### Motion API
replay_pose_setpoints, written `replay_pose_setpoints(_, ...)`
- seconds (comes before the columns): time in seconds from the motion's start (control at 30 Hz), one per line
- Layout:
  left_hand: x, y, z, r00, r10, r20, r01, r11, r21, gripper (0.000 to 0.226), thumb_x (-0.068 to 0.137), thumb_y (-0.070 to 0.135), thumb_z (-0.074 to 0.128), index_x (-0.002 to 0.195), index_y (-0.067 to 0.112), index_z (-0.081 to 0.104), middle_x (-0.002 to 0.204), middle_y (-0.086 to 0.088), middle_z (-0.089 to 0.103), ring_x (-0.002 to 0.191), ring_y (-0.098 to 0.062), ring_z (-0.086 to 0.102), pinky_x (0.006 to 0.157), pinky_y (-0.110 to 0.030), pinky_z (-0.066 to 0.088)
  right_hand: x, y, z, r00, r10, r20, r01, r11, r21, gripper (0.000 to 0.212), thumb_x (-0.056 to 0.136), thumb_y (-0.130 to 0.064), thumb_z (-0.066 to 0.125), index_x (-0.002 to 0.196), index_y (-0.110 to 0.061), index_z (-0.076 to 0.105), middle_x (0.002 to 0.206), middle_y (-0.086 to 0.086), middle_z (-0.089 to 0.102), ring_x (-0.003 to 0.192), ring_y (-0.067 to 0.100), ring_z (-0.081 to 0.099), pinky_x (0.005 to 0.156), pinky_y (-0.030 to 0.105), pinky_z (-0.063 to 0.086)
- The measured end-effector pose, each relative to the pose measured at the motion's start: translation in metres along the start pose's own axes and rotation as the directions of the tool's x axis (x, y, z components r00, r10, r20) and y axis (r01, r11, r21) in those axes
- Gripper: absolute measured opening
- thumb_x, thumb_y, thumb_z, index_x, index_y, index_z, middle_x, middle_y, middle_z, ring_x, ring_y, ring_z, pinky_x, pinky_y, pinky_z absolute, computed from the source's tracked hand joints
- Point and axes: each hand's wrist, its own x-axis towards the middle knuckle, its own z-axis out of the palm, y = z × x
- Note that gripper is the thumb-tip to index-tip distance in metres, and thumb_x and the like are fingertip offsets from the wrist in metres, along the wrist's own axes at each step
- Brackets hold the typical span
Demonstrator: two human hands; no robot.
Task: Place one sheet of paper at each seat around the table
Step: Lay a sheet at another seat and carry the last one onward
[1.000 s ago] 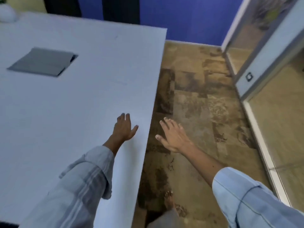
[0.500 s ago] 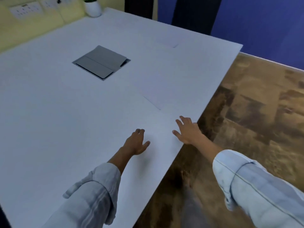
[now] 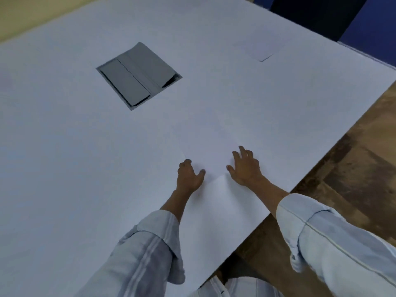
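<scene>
Head view: both hands lie flat, fingers spread and gripping nothing, on a white sheet of paper [image 3: 216, 146] near the table's [image 3: 64, 168] right edge. The left hand [image 3: 189, 176] presses its near-left part, the right hand [image 3: 246, 168] just beside. Another sheet [image 3: 260, 47] lies far right. A grey hatch [image 3: 138, 75] sits far left, well apart.

A grey cable hatch [image 3: 138, 76] sits flush in the white surface [image 3: 64, 168] — brown stone floor [image 3: 353, 179] lies right of that surface.
</scene>
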Motion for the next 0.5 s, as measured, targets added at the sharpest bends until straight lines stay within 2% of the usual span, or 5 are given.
replay_pose_setpoints(0.07, 0.012, 0.013, 0.008, 0.985, -0.171, -0.031, 0.163, 0.970, -0.182, 0.079, 0.086, 0.035, 0.071, 0.145, -0.001, 0.033, 0.148, -0.022, 0.039, 0.137, -0.037, 0.040, 0.112, -0.044, 0.036, 0.016, 0.006, -0.004, 0.996, 0.087, 0.029, -0.090, 0.988, 0.125, 0.066, 0.098, -0.043, 0.050, 0.151, -0.010, 0.028, 0.163, 0.017, 0.016, 0.145, 0.039, 0.022, 0.110, 0.053, 0.035)
replay_pose_setpoints(0.17, 0.022, 0.021, 0.016, 0.948, -0.315, -0.049, 0.283, 0.903, -0.324, 0.085, 0.079, 0.037, 0.077, 0.144, 0.002, 0.034, 0.146, -0.020, 0.042, 0.137, -0.036, 0.041, 0.112, -0.045, 0.037, 0.034, 0.012, -0.006, 0.990, 0.143, 0.016, -0.143, 0.965, 0.219, 0.068, 0.096, -0.036, 0.058, 0.149, -0.006, 0.028, 0.154, 0.019, 0.029, 0.137, 0.041, 0.032, 0.105, 0.052, 0.041)
replay_pose_setpoints(0.27, 0.025, 0.023, 0.017, 0.926, -0.374, -0.050, 0.323, 0.854, -0.409, 0.088, 0.076, 0.035, 0.081, 0.143, 0.004, 0.035, 0.146, -0.019, 0.044, 0.135, -0.033, 0.044, 0.111, -0.043, 0.039, 0.048, 0.012, -0.012, 0.984, 0.179, 0.003, -0.166, 0.903, 0.397, 0.067, 0.093, -0.025, 0.065, 0.146, -0.001, 0.032, 0.144, 0.025, 0.041, 0.130, 0.042, 0.047, 0.103, 0.047, 0.044)
replay_pose_setpoints(0.33, 0.026, 0.023, 0.014, 0.914, -0.404, -0.037, 0.348, 0.826, -0.443, 0.086, 0.074, 0.035, 0.082, 0.142, 0.005, 0.036, 0.145, -0.018, 0.046, 0.133, -0.032, 0.047, 0.111, -0.043, 0.040, 0.055, 0.012, -0.016, 0.984, 0.169, 0.057, -0.174, 0.848, 0.500, 0.060, 0.094, -0.021, 0.064, 0.144, 0.001, 0.039, 0.139, 0.027, 0.051, 0.127, 0.041, 0.052, 0.103, 0.043, 0.044)
replay_pose_setpoints(0.5, 0.016, 0.011, 0.004, 0.898, -0.438, -0.052, 0.360, 0.796, -0.486, 0.082, 0.073, 0.032, 0.084, 0.137, 0.006, 0.041, 0.135, -0.018, 0.057, 0.124, -0.031, 0.055, 0.107, -0.039, 0.044, 0.056, 0.004, -0.024, 0.989, 0.112, 0.093, -0.146, 0.780, 0.609, 0.035, 0.096, -0.016, 0.057, 0.129, -0.002, 0.060, 0.129, 0.021, 0.064, 0.117, 0.038, 0.060, 0.099, 0.042, 0.051)
